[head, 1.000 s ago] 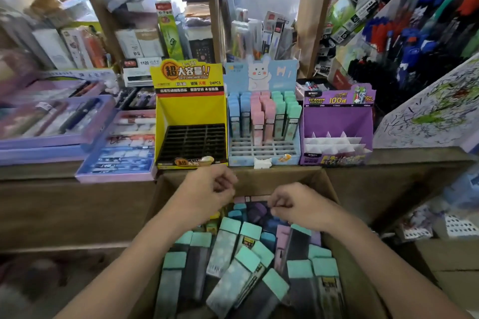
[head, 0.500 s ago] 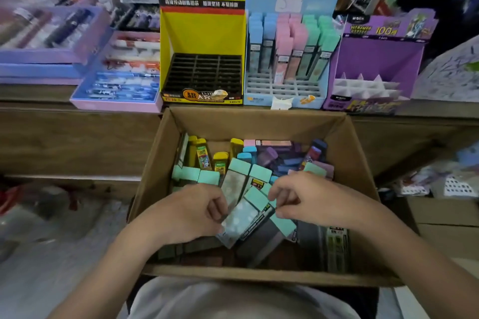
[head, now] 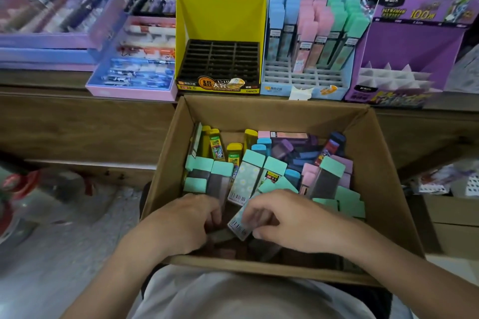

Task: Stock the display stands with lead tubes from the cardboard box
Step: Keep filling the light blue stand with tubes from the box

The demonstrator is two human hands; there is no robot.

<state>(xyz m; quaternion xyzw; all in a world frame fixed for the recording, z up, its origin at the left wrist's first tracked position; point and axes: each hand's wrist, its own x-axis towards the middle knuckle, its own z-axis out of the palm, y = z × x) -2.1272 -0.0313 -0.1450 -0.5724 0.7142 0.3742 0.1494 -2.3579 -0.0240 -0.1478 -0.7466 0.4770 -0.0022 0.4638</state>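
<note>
Cardboard box (head: 272, 116) taken as ref. for all places. Inside it lay a loose heap of lead tubes (head: 248, 171): mint-capped ones across the middle & near side, yellow tubes (head: 216, 146) in the far-left corner, purple/navy ones far right, a few pink among them. Right hand (head: 293, 220) was over the box's near side, thumb & fingertips pinching a mint lead tube (head: 239, 226) w/ a barcode label, held tilted w/ its lower end toward the box's near wall. Left hand (head: 189, 223) was just left of that tube, also at the near side, fingers curled down among the tubes. Couldn't tell whether it gripped anything, as the fingertips were hidden. Just beyond the box's far wall stood three display stands. The yellow stand (head: 220, 18) was off the far-left, all slots bare. The blue stand (head: 303, 77) was straight beyond, back rows filled w/ blue, pink & mint tubes, front slots vacant. The purple stand (head: 404, 44) was off the far-right, no tubes seen in it. Handling, as a judgement: tubes prob. light, stiff plastic, smooth so a bit slippery; leads inside brittle, so no dropping or hard squeezing. Best grip likely on the long flat sides approx. mid-body, not the cap, which could pop off; that leaves the bottom end free for a slot. Mint tube presumably belonged in the blue stand, given matching ones there.
</note>
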